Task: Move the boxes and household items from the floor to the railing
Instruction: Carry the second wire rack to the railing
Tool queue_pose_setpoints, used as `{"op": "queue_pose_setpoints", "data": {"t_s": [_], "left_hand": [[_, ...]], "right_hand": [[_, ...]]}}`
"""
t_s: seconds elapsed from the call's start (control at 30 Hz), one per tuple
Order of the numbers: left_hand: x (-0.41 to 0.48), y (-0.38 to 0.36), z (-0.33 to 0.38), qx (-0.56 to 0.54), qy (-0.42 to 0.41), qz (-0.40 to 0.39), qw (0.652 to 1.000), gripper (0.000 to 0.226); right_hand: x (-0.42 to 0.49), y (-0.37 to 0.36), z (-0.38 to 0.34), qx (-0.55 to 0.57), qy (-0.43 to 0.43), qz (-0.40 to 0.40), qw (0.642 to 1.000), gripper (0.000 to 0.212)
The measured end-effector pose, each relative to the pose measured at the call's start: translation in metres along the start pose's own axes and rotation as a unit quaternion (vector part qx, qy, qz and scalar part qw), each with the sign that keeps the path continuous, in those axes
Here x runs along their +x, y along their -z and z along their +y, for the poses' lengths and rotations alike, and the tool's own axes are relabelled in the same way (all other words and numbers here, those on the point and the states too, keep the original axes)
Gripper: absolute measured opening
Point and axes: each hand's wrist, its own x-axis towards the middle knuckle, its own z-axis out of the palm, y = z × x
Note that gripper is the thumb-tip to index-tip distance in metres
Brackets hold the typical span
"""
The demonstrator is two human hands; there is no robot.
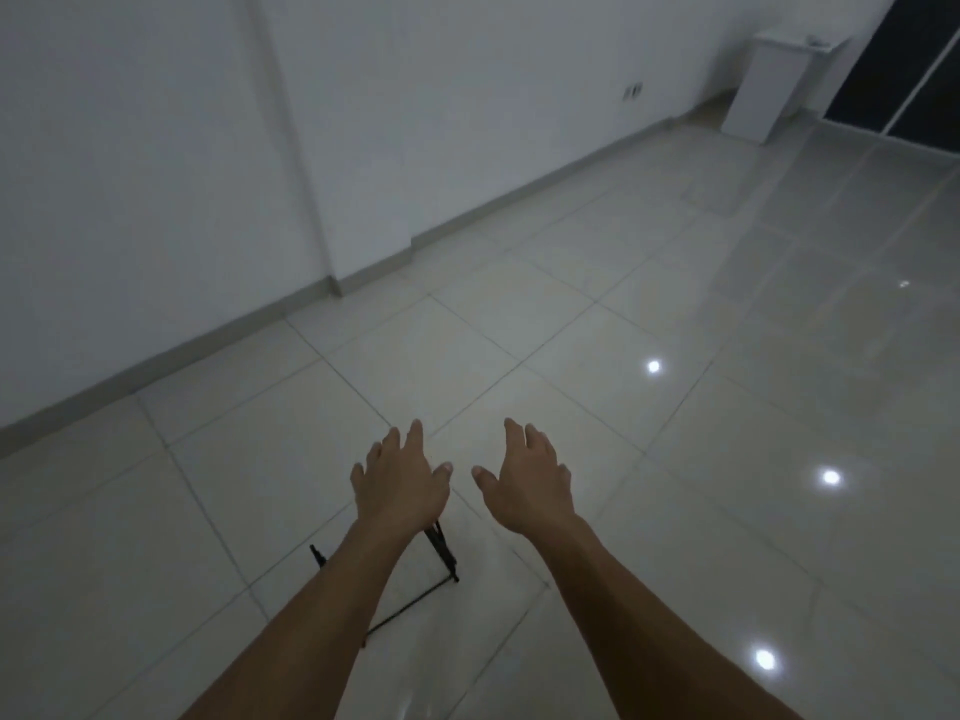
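No box and no household item was visible on the floor [545, 324], and no railing was in view either, so where the task's things lay could not be told. The only candidate was a pale, box-like stand [769, 85] far off in the corner, beside a dark doorway [904, 65]; whether it belonged to the task was not clear.

Both hands were stretched forward over the tiles, palms down and empty. The left hand [402, 483] had its fingers spread wide, and the right hand [530, 483] also had its fingers apart and relaxed, holding nothing. The thumbs pointed toward each other with a gap between them.

Just below the left forearm, a thin black frame of rods [415, 579] stood on the floor, partly hidden by the arm. This seemed the main danger: the rods were dark and slim in dim light, and a foot or a lowered arm could catch them and knock them over, or make the person trip. The tiles looked glossy, with bright spots of lamp reflection [653, 366], so they were possibly slippery when carrying a load. The picture was also blurred, so small objects could be missed.
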Motion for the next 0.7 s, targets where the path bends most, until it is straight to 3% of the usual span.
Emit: {"op": "queue_pose_setpoints", "data": {"t_s": [0.33,0.53,0.7], "left_hand": [[0.087,0.045,-0.006,-0.028,0.079,0.05,0.995,0.075],[0.129,0.06,-0.032,-0.066,0.215,0.088,0.97,0.075],[0.131,0.062,-0.061,-0.101,0.345,0.119,0.926,0.075]], "right_hand": [[0.117,0.021,-0.058,-0.032,0.099,-0.013,0.994,0.077],[0.193,0.009,-0.102,-0.076,0.206,-0.092,0.971,0.078],[0.234,-0.021,-0.148,-0.135,0.317,-0.182,0.921,0.077]]}}
